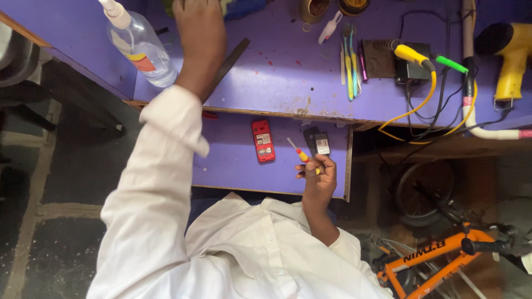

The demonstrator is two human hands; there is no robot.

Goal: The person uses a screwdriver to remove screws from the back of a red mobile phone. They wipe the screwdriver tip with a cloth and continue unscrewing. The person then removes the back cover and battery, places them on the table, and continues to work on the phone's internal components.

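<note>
Purple bench (288,83) lay below me; my right hand (318,180) gripped a screwdriver (299,153) and a dark phone part (318,143), my left hand (197,39) reached far, its grip seemingly hidden; next I needed steady aim.

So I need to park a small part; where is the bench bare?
Bare: the purple shelf between the sleeve and the red phone; the bench top between the clear bottle and the toothbrushes. Crowded: the right end, with cables.

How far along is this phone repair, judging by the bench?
Done: the red phone lies opened on the pull-out shelf. In hand: the right hand grips a small screwdriver and a dark phone part, while the left hand reaches across the purple bench. Left, probably: putting the phone back together.
</note>
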